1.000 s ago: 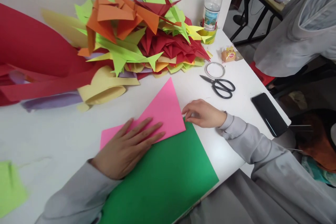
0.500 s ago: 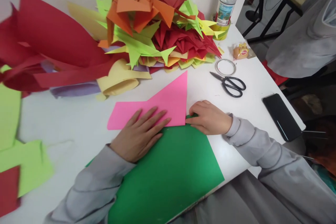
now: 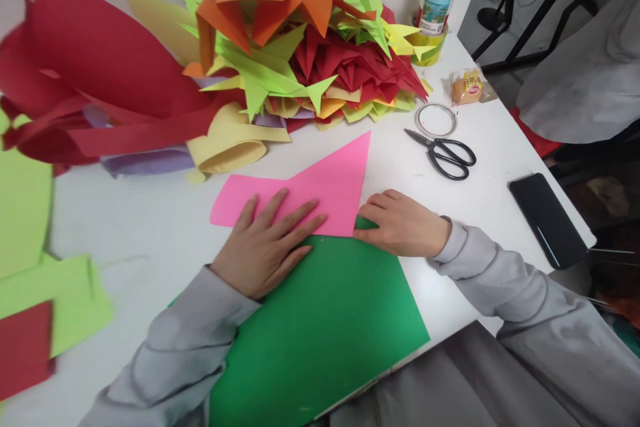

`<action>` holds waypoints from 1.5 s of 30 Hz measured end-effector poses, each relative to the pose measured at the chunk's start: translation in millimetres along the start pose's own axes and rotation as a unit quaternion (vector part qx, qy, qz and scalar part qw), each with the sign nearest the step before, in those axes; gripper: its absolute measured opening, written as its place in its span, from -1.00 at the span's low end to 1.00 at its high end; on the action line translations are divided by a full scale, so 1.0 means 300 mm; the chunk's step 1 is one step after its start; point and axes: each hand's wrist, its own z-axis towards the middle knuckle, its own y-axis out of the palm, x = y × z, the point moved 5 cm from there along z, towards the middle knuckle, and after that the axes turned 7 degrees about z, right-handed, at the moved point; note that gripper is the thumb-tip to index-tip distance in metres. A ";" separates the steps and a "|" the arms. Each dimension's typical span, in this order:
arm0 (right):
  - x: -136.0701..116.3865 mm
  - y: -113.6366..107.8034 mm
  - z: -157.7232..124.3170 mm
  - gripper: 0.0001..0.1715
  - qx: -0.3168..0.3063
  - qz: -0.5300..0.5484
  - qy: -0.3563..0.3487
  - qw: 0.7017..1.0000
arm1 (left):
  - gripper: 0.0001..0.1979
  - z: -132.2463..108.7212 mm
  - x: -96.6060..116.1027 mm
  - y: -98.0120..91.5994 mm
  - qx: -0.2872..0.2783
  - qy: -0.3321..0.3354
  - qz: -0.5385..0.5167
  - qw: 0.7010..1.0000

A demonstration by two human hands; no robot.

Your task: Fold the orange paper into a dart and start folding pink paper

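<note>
Currently, the left hand (image 3: 263, 247) lies flat, fingers spread, pressing the pink paper (image 3: 320, 190) onto the green sheet (image 3: 320, 327) near the table (image 3: 150, 240) edge. At right, the right hand (image 3: 403, 223) pinches the fold corner with curled fingers.

One camera, riding on the person's head: looking forward and down, hovering close over the white table (image 3: 140, 227), facing the paper heap (image 3: 300, 47) at the wall.

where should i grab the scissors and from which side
By the black loop handles, coming from the right: the scissors lie flat and closed, handles toward the phone, blades pointing left toward the tape ring.
</note>
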 end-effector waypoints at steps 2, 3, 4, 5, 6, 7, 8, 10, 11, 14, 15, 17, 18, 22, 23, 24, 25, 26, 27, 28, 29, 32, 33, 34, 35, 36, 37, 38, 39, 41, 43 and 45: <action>-0.006 0.003 0.001 -0.76 0.005 0.006 -0.005 1.000 | -0.52 0.002 0.000 -0.007 0.004 -0.019 0.008 1.000; -0.008 0.004 0.002 -0.76 0.008 0.010 -0.009 1.000 | -0.52 0.002 -0.001 -0.010 0.007 -0.032 0.010 0.999; -0.011 0.006 0.003 -0.75 0.011 0.014 -0.012 1.000 | -0.52 0.002 -0.002 -0.012 0.010 -0.043 0.011 0.999; -0.012 0.007 0.004 -0.74 0.015 0.018 -0.015 1.000 | -0.52 0.002 -0.002 -0.013 0.013 -0.049 0.011 0.999; -0.014 0.006 0.005 -0.73 0.019 0.021 -0.018 0.999 | -0.51 0.002 -0.002 -0.012 0.015 -0.050 0.009 0.999; -0.015 0.006 0.006 -0.73 0.025 0.023 -0.021 0.999 | -0.51 0.001 -0.001 -0.010 0.016 -0.046 0.007 0.999; -0.015 0.004 0.007 -0.74 0.032 0.025 -0.022 0.999 | -0.50 0.000 0.000 -0.006 0.014 -0.041 0.003 0.999; -0.014 0.000 0.008 -0.76 0.047 0.034 -0.026 0.998 | -0.48 -0.002 -0.002 0.001 0.007 -0.036 -0.007 0.999; -0.012 0.000 0.008 -0.77 0.052 0.041 -0.028 0.997 | -0.48 -0.003 -0.002 0.003 0.004 -0.034 -0.013 0.999; -0.004 0.006 0.005 -0.76 0.055 0.065 -0.025 0.996 | -0.55 -0.005 0.001 0.006 -0.008 -0.017 -0.026 0.999; -0.002 0.010 0.003 -0.75 0.053 0.069 -0.023 0.996 | -0.59 -0.005 0.004 0.006 -0.014 -0.008 -0.027 0.999; 0.000 0.015 0.001 -0.74 0.054 0.067 -0.023 0.996 | -0.63 -0.005 0.009 0.010 -0.028 0.009 -0.030 0.999; -0.001 0.017 0.001 -0.74 0.055 0.062 -0.024 0.996 | -0.64 -0.006 0.010 0.013 -0.034 0.014 -0.030 0.999; -0.011 0.022 0.001 -0.75 0.057 0.025 -0.031 0.998 | -0.63 -0.005 0.008 0.022 -0.036 0.024 -0.029 0.999; -0.014 0.023 0.002 -0.75 0.055 0.018 -0.032 0.998 | -0.62 -0.005 0.007 0.022 -0.032 0.026 -0.027 0.999; -0.015 0.024 0.003 -0.74 0.053 0.014 -0.034 0.998 | -0.62 -0.004 0.007 0.022 -0.028 0.029 -0.026 0.999; -0.017 0.025 0.004 -0.74 0.050 0.011 -0.035 0.998 | -0.61 -0.004 0.007 0.022 -0.026 0.031 -0.024 0.999; -0.017 0.026 0.005 -0.73 0.046 0.008 -0.036 0.998 | -0.61 -0.003 0.007 0.022 -0.027 0.031 -0.022 0.999; -0.018 0.026 0.006 -0.72 0.042 0.006 -0.036 0.998 | -0.61 -0.003 0.006 0.022 -0.029 0.030 -0.021 0.999; -0.018 0.026 0.007 -0.71 0.038 0.004 -0.036 0.999 | -0.61 -0.002 0.005 0.023 -0.033 0.028 -0.020 0.999; -0.018 0.026 0.007 -0.71 0.034 0.003 -0.036 0.999 | -0.61 -0.002 0.004 0.023 -0.037 0.026 -0.018 0.999; -0.018 0.022 0.008 -0.72 0.025 0.004 -0.035 0.999 | -0.61 -0.004 0.003 0.024 -0.034 0.026 -0.013 0.999; -0.018 0.021 0.008 -0.72 0.023 0.006 -0.034 0.999 | -0.61 -0.004 0.003 0.024 -0.031 0.028 -0.012 0.999; -0.018 0.019 0.008 -0.72 0.021 0.009 -0.033 0.999 | -0.61 -0.005 0.003 0.024 -0.027 0.030 -0.012 0.999; -0.017 0.018 0.007 -0.72 0.019 0.011 -0.032 0.999 | -0.60 -0.005 0.002 0.024 -0.024 0.030 -0.014 0.999; -0.017 0.017 0.007 -0.71 0.016 0.014 -0.030 0.999 | -0.60 -0.006 0.002 0.025 -0.022 0.028 -0.018 0.999; -0.016 0.016 0.006 -0.71 0.013 0.017 -0.027 0.999 | -0.60 -0.006 0.001 0.025 -0.021 0.025 -0.024 0.999; -0.015 0.014 0.005 -0.71 0.011 0.020 -0.024 0.999 | -0.60 -0.005 0.000 0.025 -0.021 0.021 -0.030 0.999; -0.013 0.014 0.005 -0.71 0.008 0.024 -0.021 0.999 | -0.59 -0.005 -0.001 0.025 -0.021 0.017 -0.037 0.999; -0.011 0.012 0.004 -0.72 0.006 0.032 -0.019 0.999 | -0.58 -0.005 -0.001 0.026 -0.021 0.016 -0.043 0.999; -0.011 0.012 0.005 -0.72 0.007 0.034 -0.019 0.999 | -0.57 -0.005 0.000 0.027 -0.022 0.020 -0.040 0.999; -0.012 0.015 0.006 -0.71 0.008 0.029 -0.019 0.999 | -0.56 -0.007 0.001 0.029 -0.024 0.025 -0.031 0.999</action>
